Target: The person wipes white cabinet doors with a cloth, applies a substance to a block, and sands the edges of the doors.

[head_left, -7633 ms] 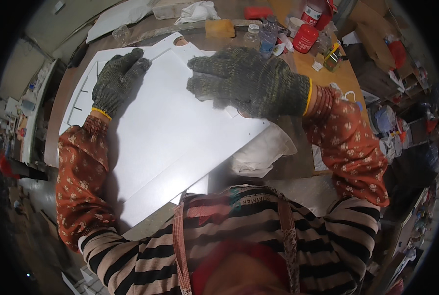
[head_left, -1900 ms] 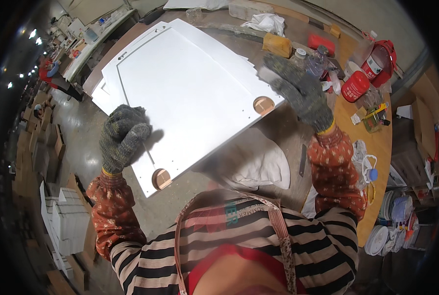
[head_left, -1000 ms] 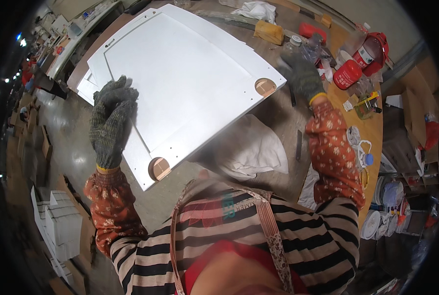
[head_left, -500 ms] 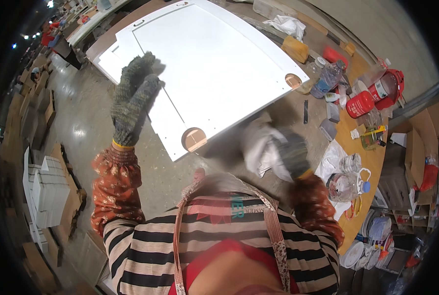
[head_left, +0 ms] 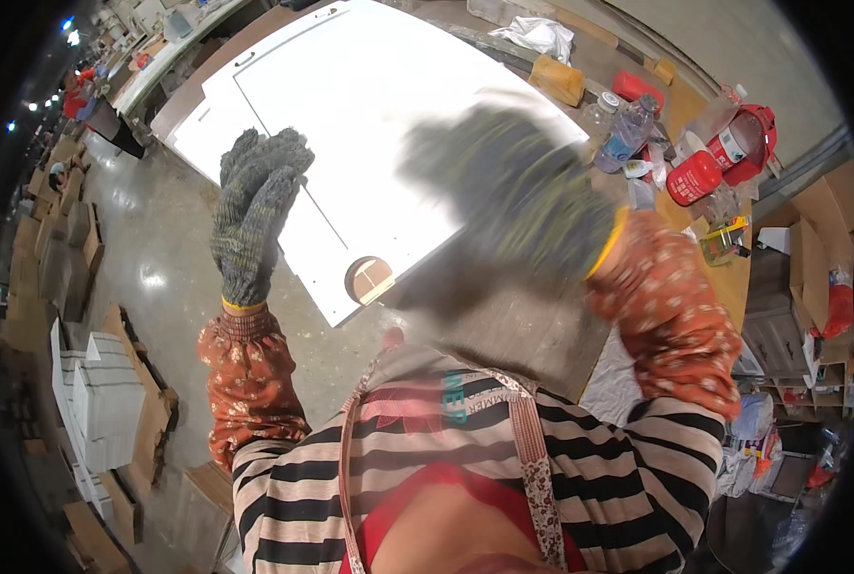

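Note:
A white panel [head_left: 350,96] with a thin groove, small dark handles at its far edge and round cut-outs lies ahead of me. One cut-out [head_left: 367,277] shows at its near corner. My left hand [head_left: 255,210], in a grey-green knitted glove, rests at the panel's left edge, its fingers loosely extended over the surface. My right hand [head_left: 532,196], gloved alike, is over the panel's right part and smeared by motion. Its fingers cannot be made out, and no cloth shows in it. The hand hides the panel's right near corner.
On the right, the worktop [head_left: 728,282] carries a red bottle [head_left: 693,179], clear plastic bottles [head_left: 625,134] and a yellow block [head_left: 557,80]. A white crumpled sheet [head_left: 613,378] lies near my right sleeve. White stacked boards [head_left: 111,402] stand on the floor at left.
My right hand has swung up from beside the panel's near edge to over its right part. The white cloth it held is out of sight. My left hand's fingers have shifted slightly.

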`<control>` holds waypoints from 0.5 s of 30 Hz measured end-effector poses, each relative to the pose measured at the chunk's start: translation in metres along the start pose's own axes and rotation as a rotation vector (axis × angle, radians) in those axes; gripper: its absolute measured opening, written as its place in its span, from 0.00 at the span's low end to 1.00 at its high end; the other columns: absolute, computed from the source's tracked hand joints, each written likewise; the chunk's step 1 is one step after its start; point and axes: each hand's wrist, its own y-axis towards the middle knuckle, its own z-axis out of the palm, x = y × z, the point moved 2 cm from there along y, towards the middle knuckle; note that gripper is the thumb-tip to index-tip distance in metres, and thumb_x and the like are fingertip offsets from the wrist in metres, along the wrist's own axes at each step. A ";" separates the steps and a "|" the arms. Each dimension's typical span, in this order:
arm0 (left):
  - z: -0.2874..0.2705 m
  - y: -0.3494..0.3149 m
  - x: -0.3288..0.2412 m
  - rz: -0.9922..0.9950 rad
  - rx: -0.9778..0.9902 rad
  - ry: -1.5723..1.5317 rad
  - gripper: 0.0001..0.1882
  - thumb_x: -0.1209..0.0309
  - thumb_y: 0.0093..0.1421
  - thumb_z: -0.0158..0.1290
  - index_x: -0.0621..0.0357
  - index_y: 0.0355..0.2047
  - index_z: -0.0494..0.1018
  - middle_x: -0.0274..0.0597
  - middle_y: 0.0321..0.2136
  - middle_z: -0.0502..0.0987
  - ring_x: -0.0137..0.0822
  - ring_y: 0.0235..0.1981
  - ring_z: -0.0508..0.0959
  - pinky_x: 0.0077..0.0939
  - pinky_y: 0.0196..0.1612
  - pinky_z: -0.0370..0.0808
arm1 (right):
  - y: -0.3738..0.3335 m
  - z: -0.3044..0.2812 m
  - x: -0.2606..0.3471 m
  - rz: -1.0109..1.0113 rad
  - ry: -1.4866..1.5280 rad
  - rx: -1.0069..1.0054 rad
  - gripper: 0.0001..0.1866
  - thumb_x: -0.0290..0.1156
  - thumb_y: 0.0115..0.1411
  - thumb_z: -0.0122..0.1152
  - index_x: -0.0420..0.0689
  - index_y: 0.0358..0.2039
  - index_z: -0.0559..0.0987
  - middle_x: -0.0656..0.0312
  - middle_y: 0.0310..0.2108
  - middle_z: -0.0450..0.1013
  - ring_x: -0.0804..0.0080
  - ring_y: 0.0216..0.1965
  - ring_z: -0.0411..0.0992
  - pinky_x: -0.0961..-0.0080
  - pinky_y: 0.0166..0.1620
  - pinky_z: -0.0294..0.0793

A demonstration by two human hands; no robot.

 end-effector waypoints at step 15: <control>-0.012 -0.001 0.000 -0.073 0.026 -0.131 0.11 0.73 0.61 0.45 0.62 0.40 0.74 0.44 0.42 0.77 0.42 0.53 0.71 0.46 0.63 0.54 | 0.029 0.007 0.077 0.639 -0.897 -0.269 0.18 0.36 0.57 0.54 0.43 0.46 0.74 0.53 0.46 0.71 0.65 0.44 0.72 0.64 0.47 0.73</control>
